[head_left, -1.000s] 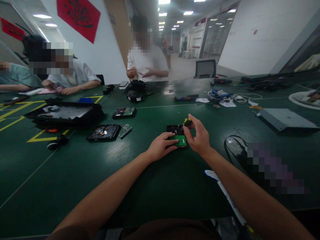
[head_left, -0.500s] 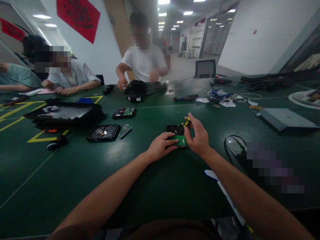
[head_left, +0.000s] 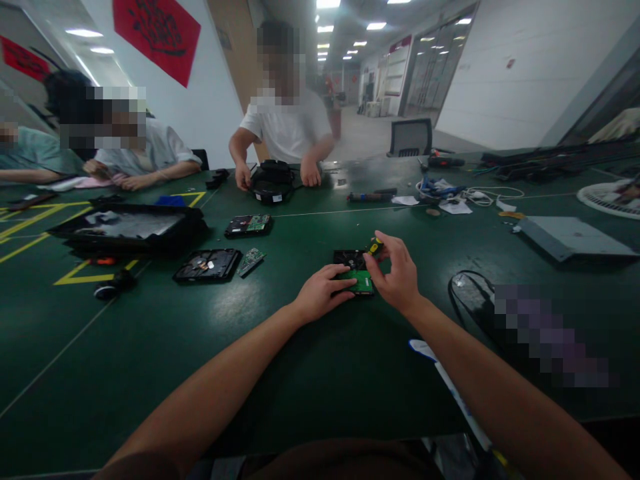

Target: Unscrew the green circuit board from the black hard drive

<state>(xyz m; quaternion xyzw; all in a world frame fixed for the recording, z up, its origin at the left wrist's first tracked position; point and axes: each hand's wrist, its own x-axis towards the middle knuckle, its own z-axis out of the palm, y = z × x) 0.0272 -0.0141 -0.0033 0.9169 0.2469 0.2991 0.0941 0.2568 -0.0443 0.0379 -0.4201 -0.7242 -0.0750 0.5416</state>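
Note:
A hard drive lies on the green table in front of me, its green circuit board and black casing facing up. My left hand grips its left side, with fingers over the board and the thumb along the near edge. My right hand is closed around the yellow and black handle of a screwdriver, held above the drive's right side. The screwdriver's tip is too small or hidden to make out. To the left lie a black drive casing, a loose circuit board and another hard drive.
A black tray-like housing sits at the left. On the right are a grey metal box, tangled cables and a black strap. Across the table a person handles a black device; other people sit at the left.
My right hand and the screwdriver have shifted and turned slightly; my left hand stays on the drive. The person opposite has lowered a hand beside the black device.

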